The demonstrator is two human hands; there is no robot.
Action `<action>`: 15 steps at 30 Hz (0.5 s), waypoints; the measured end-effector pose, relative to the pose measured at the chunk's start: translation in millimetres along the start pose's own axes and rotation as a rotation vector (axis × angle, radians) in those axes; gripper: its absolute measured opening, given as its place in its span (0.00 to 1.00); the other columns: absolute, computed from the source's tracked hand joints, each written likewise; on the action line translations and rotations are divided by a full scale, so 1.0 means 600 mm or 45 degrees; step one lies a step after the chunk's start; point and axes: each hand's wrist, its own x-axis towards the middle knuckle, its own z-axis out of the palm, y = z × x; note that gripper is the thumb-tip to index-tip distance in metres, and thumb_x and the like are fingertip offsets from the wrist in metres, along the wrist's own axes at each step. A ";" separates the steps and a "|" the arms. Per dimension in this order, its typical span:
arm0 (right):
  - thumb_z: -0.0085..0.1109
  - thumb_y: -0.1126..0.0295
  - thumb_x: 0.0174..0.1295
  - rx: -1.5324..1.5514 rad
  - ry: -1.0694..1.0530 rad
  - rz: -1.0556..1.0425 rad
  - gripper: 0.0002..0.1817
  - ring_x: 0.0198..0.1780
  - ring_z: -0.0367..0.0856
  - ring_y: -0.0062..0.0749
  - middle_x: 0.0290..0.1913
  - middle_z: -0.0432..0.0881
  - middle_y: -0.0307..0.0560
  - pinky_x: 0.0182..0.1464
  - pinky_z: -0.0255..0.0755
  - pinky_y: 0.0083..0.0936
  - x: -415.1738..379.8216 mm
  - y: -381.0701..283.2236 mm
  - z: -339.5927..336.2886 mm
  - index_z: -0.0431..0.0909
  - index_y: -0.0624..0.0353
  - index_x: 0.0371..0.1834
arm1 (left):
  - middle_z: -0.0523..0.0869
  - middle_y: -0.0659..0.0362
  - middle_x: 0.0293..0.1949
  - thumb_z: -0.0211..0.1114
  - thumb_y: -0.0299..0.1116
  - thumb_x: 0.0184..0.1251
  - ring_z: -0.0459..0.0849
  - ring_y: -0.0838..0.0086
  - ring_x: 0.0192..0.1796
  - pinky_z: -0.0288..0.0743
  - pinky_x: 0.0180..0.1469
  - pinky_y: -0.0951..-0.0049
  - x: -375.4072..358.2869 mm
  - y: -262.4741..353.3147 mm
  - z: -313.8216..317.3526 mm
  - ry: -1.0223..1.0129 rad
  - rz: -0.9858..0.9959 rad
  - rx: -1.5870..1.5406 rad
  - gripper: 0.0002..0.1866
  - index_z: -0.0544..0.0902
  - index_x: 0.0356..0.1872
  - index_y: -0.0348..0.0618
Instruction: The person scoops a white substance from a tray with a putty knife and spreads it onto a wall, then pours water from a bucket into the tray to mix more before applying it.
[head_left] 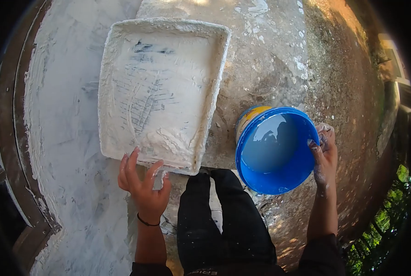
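Observation:
My right hand (325,154) grips the rim of a blue bucket (279,177), thumb inside and fingers outside. Cloudy greyish water (270,142) lies in the bucket, which tilts so that its opening faces me. At the near edge of a plaster-coated rectangular tray (205,119) is my left hand (145,179), fingers apart and smeared with white, fingertips right at the rim. Wet white plaster (168,142) is heaped in the tray's near end, with a thin scraped layer over the rest.
A wall coated in pale plaster (72,138) runs along the left, beside a dark wooden frame (12,106). The concrete floor (265,60) is spattered with white. My legs in black trousers (224,216) are below the tray. Green plants (380,234) show at lower right.

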 end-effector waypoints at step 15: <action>0.63 0.62 0.57 0.264 -0.147 -0.084 0.20 0.46 0.66 0.25 0.46 0.64 0.44 0.48 0.62 0.19 -0.036 -0.087 0.071 0.71 0.67 0.44 | 0.72 0.52 0.61 0.64 0.34 0.50 0.62 0.51 0.65 0.50 0.65 0.55 -0.034 -0.011 0.011 0.112 -0.104 -0.206 0.16 0.86 0.43 0.55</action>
